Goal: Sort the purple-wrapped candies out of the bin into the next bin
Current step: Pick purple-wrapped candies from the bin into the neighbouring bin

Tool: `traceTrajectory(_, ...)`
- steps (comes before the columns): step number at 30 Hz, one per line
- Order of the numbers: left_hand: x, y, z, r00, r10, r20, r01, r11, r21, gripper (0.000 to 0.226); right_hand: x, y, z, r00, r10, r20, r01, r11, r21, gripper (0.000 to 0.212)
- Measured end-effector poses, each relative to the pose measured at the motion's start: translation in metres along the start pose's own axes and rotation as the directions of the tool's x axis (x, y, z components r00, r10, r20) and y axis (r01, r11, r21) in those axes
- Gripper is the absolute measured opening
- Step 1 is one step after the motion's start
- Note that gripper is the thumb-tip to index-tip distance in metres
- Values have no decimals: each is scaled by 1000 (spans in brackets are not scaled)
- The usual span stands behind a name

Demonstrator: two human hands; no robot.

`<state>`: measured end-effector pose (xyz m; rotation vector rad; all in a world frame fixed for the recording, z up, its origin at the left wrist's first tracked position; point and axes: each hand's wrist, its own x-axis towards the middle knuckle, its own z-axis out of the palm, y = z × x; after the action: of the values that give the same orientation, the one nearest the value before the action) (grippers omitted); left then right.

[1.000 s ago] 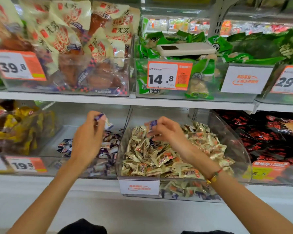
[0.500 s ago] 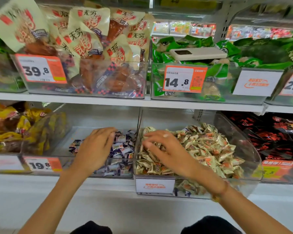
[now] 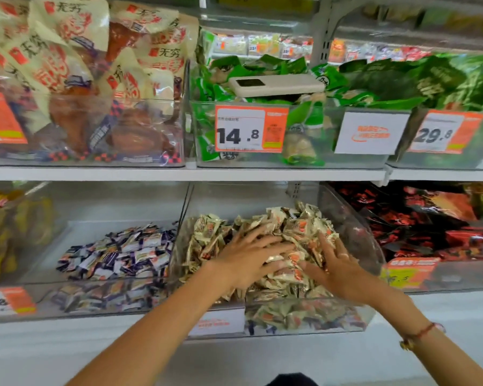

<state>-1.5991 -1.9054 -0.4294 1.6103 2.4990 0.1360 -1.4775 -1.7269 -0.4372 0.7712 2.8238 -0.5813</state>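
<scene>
Two clear bins stand side by side on the lower shelf. The middle bin [image 3: 354,232] is heaped with gold-and-orange wrapped candies [image 3: 287,221]. To its left, the other bin [image 3: 39,274] holds a low pile of purple-wrapped candies [image 3: 120,254]. Both hands lie on the gold heap with fingers spread and fairly straight: my left hand [image 3: 248,257] over its middle, my right hand [image 3: 335,263] over its right side. Neither hand holds a candy that I can see. No purple candy shows among the gold ones.
A white phone [image 3: 276,84] lies on green packets in the upper bin with the 14.8 price tag [image 3: 251,129]. Snack bags fill the upper left bin [image 3: 81,129]. Red-black packets [image 3: 430,218] fill the bin at right, yellow ones [image 3: 3,232] at far left.
My left hand has let go of a purple candy over the left bin and crossed into the gold bin. My right hand slid rightward over the heap. The view moved closer.
</scene>
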Motion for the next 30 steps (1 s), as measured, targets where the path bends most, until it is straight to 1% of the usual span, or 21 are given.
traceTrajectory(4, 13, -24, 1, 979, -185, -89, 190, 980, 60, 44, 34, -21, -7, 999, 13, 29, -10, 995, -95, 87)
traceTrajectory(6, 22, -30, -1, 964, -250, -87, 253, 967, 30, 41, 49, -27, -10, 999, 22, 41, -17, 995, -101, 83)
traceTrajectory(8, 32, -34, -3, 943, -322, -80, 323, 946, 2, 37, 58, -32, -14, 1000, 28, 10, -27, 997, -68, 81)
traceTrajectory(10, 40, -39, -3, 908, -400, -122, 401, 916, -20, 37, 59, -41, -14, 999, 4, -51, -5, 1000, -18, 79)
traceTrajectory(13, 43, -44, -5, 878, -457, -143, 446, 889, -105, 53, 75, -53, -7, 987, -64, -151, 79, 992, 94, 78)
traceTrajectory(16, 27, -43, -12, 884, -440, -160, 430, 898, -95, 58, 106, -64, -2, 983, -38, -180, 63, 989, 132, 78)
traceTrajectory(19, 0, -34, -20, 898, -386, -211, 382, 922, -63, 58, 114, -79, -2, 988, -82, -130, 101, 984, 149, 78)
traceTrajectory(22, -20, -22, -25, 900, -331, -284, 330, 942, -54, 55, 90, -88, -10, 969, -238, -70, 245, 961, 128, 76)
traceTrajectory(24, -27, -13, -25, 906, -305, -293, 301, 952, -61, 54, 67, -85, -23, 922, -385, -51, 386, 896, 218, 69)
traceTrajectory(26, -32, -3, -24, 912, -270, -310, 258, 963, -80, 53, 45, -77, -37, 857, -515, -13, 496, 817, 293, 63)
traceTrajectory(28, -37, 3, -21, 910, -211, -357, 188, 977, -97, 49, 23, -66, -51, 814, -580, 24, 557, 791, 252, 57)
traceTrajectory(30, -42, 6, -20, 914, -137, -383, 103, 989, -107, 45, 5, -47, -60, 808, -587, 42, 571, 799, 189, 50)
